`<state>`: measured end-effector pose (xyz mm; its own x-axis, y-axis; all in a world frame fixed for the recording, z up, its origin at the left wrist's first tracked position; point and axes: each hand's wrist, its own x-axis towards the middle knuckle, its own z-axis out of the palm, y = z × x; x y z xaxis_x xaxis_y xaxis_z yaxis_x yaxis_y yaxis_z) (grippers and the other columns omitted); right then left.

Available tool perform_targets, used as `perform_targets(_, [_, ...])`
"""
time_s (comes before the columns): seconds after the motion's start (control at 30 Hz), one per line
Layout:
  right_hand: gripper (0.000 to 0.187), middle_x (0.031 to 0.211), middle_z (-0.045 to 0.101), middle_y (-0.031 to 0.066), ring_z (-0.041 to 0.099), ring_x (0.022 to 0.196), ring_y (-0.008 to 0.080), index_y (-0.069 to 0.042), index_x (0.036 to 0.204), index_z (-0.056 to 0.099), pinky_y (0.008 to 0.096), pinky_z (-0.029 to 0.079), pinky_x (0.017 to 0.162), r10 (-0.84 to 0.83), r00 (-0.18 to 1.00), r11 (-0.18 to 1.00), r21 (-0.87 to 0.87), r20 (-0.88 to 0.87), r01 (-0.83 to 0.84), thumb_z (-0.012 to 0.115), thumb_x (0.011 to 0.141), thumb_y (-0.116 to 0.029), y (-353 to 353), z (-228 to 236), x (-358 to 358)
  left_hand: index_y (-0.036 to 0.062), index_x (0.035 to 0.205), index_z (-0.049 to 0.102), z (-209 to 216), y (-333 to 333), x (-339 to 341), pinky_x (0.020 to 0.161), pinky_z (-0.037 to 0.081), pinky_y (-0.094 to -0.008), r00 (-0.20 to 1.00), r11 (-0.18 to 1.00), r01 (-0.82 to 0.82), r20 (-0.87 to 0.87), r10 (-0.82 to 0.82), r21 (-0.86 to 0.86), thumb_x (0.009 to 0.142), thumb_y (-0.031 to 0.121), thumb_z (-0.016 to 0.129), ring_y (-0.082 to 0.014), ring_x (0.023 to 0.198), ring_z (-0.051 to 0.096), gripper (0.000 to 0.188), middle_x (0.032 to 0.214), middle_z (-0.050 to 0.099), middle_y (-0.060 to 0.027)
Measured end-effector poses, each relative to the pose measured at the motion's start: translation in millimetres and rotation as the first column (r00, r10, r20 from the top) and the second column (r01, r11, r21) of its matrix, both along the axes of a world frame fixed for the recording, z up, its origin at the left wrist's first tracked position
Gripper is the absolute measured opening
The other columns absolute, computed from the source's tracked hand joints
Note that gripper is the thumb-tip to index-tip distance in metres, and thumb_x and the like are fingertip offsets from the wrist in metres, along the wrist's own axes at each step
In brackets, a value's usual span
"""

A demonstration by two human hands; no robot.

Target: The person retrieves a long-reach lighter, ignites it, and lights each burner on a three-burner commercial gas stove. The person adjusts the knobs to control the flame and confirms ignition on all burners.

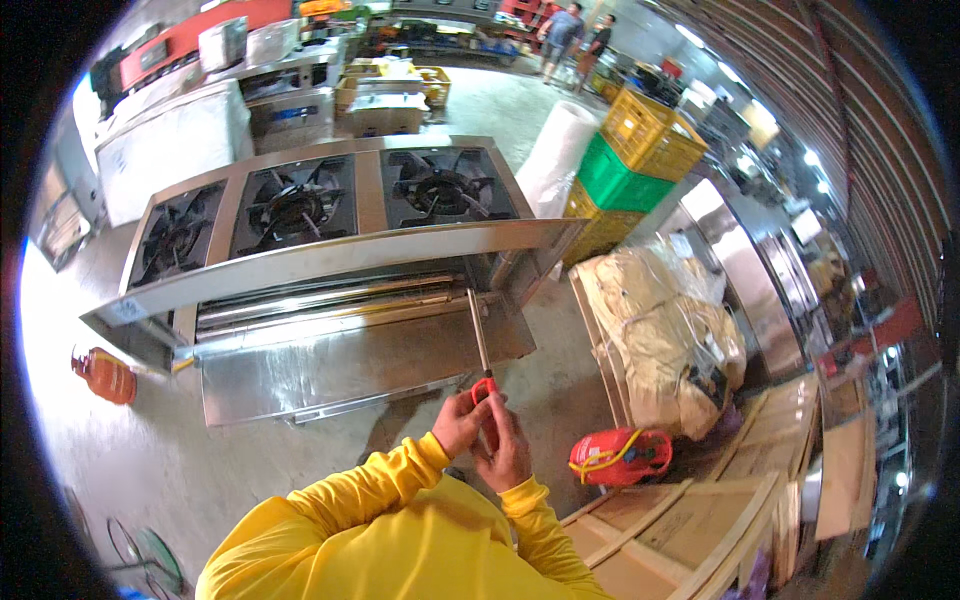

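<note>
Both arms reach forward from the lower edge, in long yellow sleeves, and meet ahead of the chest (425, 545). The left arm (350, 485) comes in from the lower left, slanting up and to the right; its cuff ends at the bare left wrist (443, 444). The left grip (460, 424) is a loose fist, fingers curled inward, back of the hand turned up and to the left. The right arm (545, 535) rises more steeply from the lower right, leaning left. The right grip (503, 450) sits just beside the left one and slightly nearer the body, fingers pointing up and away, folded in a hold. Both are bare.
</note>
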<state>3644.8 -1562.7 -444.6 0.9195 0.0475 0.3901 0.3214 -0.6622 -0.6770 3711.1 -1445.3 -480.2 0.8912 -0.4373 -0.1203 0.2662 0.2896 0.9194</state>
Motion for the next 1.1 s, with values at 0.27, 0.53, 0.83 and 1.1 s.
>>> perform_targets(0.27, [0.043,0.124,0.059,0.0253,0.059,0.111,0.0416,-0.007,0.135,0.051,0.0444,0.05,0.09,0.169,0.98,0.976,0.158,-0.103,-0.151,0.057,0.094,-0.018,-59.7,-152.6,92.5,0.0145,0.153,0.029,-128.5,19.6,-54.5,0.097,0.043,-0.0412,0.833,0.92,-0.387,-0.403,0.379,0.064,0.098,0.03,0.048,-0.0264,0.123,0.053,0.061,0.139,0.05,-0.008])
perform_targets(0.53, [0.031,0.091,0.067,0.0209,0.066,0.083,0.0392,-0.012,0.122,0.057,0.0454,0.052,0.069,0.108,0.993,0.994,-0.037,0.043,-0.107,0.056,0.095,-0.028,-31.3,-161.1,255.6,0.0115,0.131,0.051,-303.5,177.2,-262.0,0.057,0.044,-0.0283,0.17,0.495,-0.769,-0.616,0.769,0.405,0.092,0.023,0.058,-0.0171,0.073,0.056,0.042,0.094,0.063,-0.008])
perform_targets(0.83, [0.033,0.101,0.066,0.0222,0.064,0.093,0.0426,-0.012,0.122,0.057,0.0496,0.051,0.082,0.068,0.993,0.991,-0.113,-0.095,-0.078,0.056,0.093,-0.029,22.9,-177.4,297.0,0.0111,0.116,0.057,-302.1,234.2,-371.2,0.051,0.043,-0.0307,0.014,0.53,-0.564,-0.635,0.773,0.633,0.091,0.039,0.059,-0.0176,0.064,0.056,0.037,0.092,0.066,-0.0063])
perform_targets(1.1, [0.029,0.094,0.069,0.0202,0.065,0.089,0.041,-0.013,0.112,0.065,0.0484,0.053,0.079,-0.088,0.987,0.981,-0.183,-0.138,0.062,0.058,0.09,-0.03,36.0,-188.9,373.5,0.0121,0.108,0.06,-286.6,194.9,-345.2,0.048,0.044,-0.0349,0.103,0.512,-0.662,-0.61,0.786,0.548,0.09,0.052,0.061,-0.0192,0.061,0.057,0.043,0.091,0.067,-0.0056])
